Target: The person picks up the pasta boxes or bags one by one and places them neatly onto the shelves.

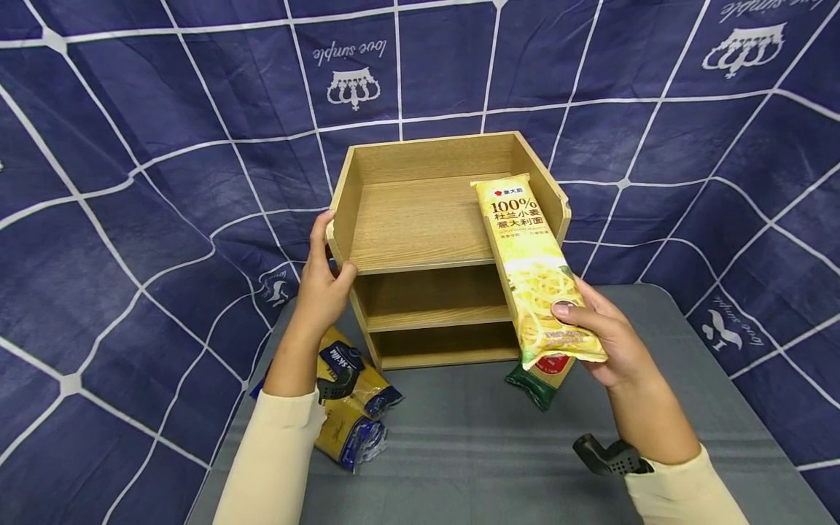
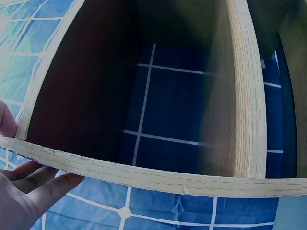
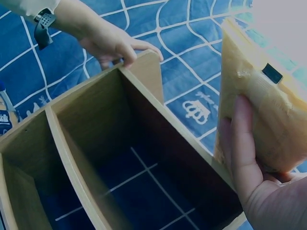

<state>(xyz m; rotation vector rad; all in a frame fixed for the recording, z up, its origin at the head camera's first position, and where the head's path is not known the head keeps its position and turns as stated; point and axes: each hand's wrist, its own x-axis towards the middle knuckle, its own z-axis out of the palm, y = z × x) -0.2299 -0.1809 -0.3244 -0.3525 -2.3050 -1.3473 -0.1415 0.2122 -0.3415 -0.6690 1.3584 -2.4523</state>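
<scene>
A small wooden shelf unit stands on the table, with an upper tray and two compartments below. My left hand grips its left side panel, the thumb over the front edge. In the left wrist view, fingers of that hand lie against the panel's outer side. My right hand holds a yellow pack of pasta by its lower end, thumb on the printed face. The pack slants over the unit's right front, its far end above the upper tray. In the right wrist view, the pack's back shows.
Yellow-and-blue pasta packs lie at the unit's left, partly behind my left forearm. A green-ended pack lies at the right front, partly hidden by the held pack. Blue checked cloth hangs behind the grey table.
</scene>
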